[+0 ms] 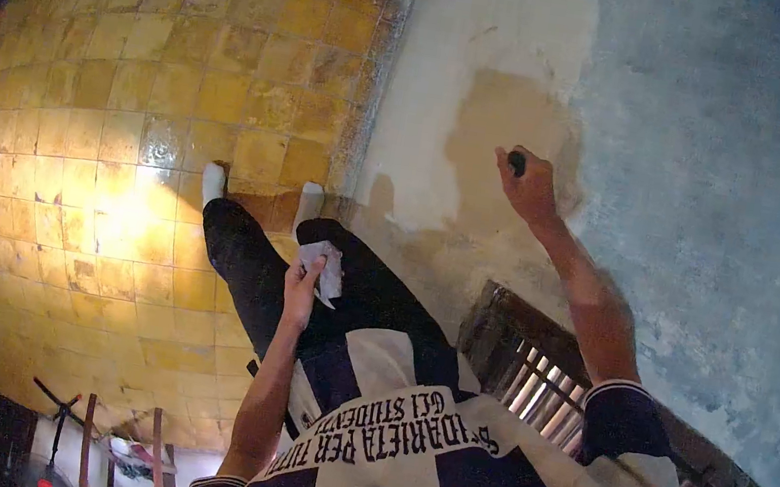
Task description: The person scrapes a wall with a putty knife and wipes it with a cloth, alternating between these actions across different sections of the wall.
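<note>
My right hand [530, 185] is raised near the wall [661, 162], its fingers wrapped round a small black object [517, 163] whose kind I cannot make out. Lower down, in front of my dark trousers, my left hand [302, 283] grips a crumpled pale cloth or paper [331, 273] between thumb and fingers. Beside the right hand the wall shows a tan, darker area [506, 130], at least partly shadow, between an off-white part and a blue-grey part.
Yellow tiles [78, 120] cover the floor under my feet in white socks [212, 184]. A dark wooden frame with bars [544, 390] lies below my right arm. Wooden uprights [156, 455] and a thin black stand [63, 412] are at the bottom left.
</note>
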Motion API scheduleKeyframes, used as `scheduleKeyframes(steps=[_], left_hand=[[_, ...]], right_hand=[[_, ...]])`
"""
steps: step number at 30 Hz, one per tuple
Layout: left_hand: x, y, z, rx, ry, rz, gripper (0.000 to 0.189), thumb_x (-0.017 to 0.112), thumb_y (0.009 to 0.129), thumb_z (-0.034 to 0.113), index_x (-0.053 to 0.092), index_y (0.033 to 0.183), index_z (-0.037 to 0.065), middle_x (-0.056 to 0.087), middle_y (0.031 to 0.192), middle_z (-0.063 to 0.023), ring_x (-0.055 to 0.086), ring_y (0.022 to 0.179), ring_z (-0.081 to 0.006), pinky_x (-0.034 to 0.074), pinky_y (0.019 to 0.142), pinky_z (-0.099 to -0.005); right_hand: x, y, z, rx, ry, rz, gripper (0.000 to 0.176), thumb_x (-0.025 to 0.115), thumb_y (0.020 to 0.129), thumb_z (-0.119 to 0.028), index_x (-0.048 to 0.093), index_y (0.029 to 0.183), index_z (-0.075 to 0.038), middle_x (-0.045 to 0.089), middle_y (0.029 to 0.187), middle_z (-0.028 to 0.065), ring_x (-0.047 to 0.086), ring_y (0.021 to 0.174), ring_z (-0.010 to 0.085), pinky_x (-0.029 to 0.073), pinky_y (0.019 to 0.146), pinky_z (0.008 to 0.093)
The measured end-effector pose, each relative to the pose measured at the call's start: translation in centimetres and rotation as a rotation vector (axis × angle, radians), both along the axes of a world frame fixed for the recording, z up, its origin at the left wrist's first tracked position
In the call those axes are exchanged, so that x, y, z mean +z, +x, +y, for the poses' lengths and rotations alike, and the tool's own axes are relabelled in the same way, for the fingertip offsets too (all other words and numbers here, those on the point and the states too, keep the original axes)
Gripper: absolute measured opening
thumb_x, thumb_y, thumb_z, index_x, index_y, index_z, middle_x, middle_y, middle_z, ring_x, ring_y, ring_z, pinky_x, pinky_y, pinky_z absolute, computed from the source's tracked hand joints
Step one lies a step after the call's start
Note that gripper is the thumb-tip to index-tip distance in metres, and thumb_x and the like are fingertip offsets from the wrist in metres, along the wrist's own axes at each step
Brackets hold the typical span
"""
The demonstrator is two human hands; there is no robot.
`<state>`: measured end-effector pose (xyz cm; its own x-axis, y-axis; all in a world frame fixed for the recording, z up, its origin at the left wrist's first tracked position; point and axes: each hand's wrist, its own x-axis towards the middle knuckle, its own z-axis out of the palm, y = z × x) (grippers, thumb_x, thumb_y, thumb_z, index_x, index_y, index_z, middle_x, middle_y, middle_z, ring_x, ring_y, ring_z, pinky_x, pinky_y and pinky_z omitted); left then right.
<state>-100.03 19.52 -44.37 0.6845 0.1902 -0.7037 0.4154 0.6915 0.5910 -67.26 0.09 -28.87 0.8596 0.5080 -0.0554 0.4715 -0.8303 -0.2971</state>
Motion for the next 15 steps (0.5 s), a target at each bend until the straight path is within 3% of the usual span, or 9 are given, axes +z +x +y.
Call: scheduleKeyframes(steps=[1,4,7,10,13,15], left_hand=[[-0.2,0.4,0.1,0.013,-0.023,-0.006,0.022,0.056,0.095,0.020,0.059,0.108,0.002,0.067,0.094,-0.0069,0.065,0.078,-0.0153,0.051,0.069,-0.0277],[-1.5,-0.1,-0.6,0.030,-0.055,-0.004,0.022,0.056,0.095,0.019,0.058,0.108,0.001,0.067,0.094,-0.0075,0.064,0.078,-0.0155,0.051,0.070,-0.0280],[-3.1,-1.1,-1.1,0.050,-0.028,0.006,0.023,0.057,0.095,0.019,0.058,0.108,0.001,0.067,0.093,-0.0073,0.064,0.078,-0.0150,0.051,0.071,-0.0278],[-1.1,-0.5,-0.8,0.076,-0.074,0.011,0.023,0.057,0.094,0.019,0.058,0.108,0.001,0.066,0.092,-0.0060,0.063,0.078,-0.0136,0.050,0.071,-0.0270],[-1.0,-0.7,-0.5,0.033,-0.043,0.010,0.023,0.057,0.095,0.019,0.059,0.108,0.001,0.066,0.092,-0.0053,0.063,0.078,-0.0132,0.049,0.071,-0.0266],[-2.1,-0.9,-1.0,0.026,-0.004,0.012,0.022,0.057,0.095,0.019,0.059,0.108,0.001,0.066,0.092,-0.0053,0.063,0.077,-0.0131,0.049,0.071,-0.0266]], right_hand=[[-0.3,0.0,0.4,0.045,0.003,0.010,0.043,0.063,0.090,-0.032,0.049,0.065,0.000,0.041,0.050,0.0105,0.037,0.046,0.0147,0.035,0.047,0.0334],[2.7,1.0,2.9,-0.145,0.030,0.042,0.038,0.059,0.091,-0.032,0.054,0.069,-0.001,0.053,0.056,0.0169,0.055,0.049,0.0307,0.043,0.052,0.0401],[-2.7,1.2,-3.4,-0.066,-0.078,-0.030,0.038,0.060,0.090,-0.032,0.055,0.069,-0.001,0.054,0.057,0.0176,0.055,0.050,0.0321,0.044,0.052,0.0398],[0.1,0.6,1.0,-0.073,0.027,-0.017,0.039,0.060,0.090,-0.033,0.055,0.068,-0.001,0.053,0.057,0.0182,0.055,0.051,0.0346,0.044,0.052,0.0408],[-1.1,0.5,-0.6,-0.076,-0.075,0.045,0.038,0.060,0.090,-0.031,0.055,0.068,-0.002,0.053,0.057,0.0185,0.054,0.050,0.0350,0.043,0.051,0.0414],[-1.8,1.0,-0.1,0.070,-0.029,-0.019,0.039,0.060,0.090,-0.032,0.054,0.067,-0.001,0.053,0.056,0.0181,0.053,0.048,0.0341,0.042,0.050,0.0410]])
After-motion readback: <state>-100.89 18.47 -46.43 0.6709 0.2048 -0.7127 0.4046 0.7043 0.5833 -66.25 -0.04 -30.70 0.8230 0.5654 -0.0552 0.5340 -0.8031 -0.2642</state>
